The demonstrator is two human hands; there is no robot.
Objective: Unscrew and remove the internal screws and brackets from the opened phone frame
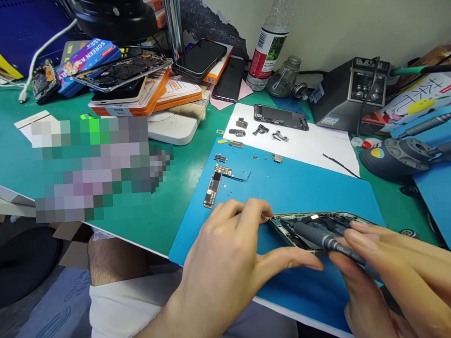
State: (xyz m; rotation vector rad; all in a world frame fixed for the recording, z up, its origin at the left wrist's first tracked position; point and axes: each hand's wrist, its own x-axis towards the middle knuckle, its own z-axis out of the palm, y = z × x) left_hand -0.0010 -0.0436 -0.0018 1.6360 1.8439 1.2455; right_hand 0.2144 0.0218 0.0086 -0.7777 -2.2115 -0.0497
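My left hand (229, 244) grips the near-left end of an opened phone housing (326, 218), fingers on the far edge and thumb along the near edge. The housing is tilted above a blue mat (287, 188), and its inner parts show. In my right hand (401, 276) is a dark grey screwdriver (329, 242), held between thumb and fingers. It slants down to the left into the housing; its tip is hard to make out. A logic board (212, 190) lies on the mat left of the housing, with small metal parts and a connector (278, 158) beyond it.
White paper behind holds a phone screen (281, 116) and several small modules. Farther back stand a plastic bottle (268, 45), a glass jar (286, 75) and a black soldering station (352, 97). Phones and orange boxes (131, 106) are stacked at left; a soldering-iron holder (395, 157) stands right.
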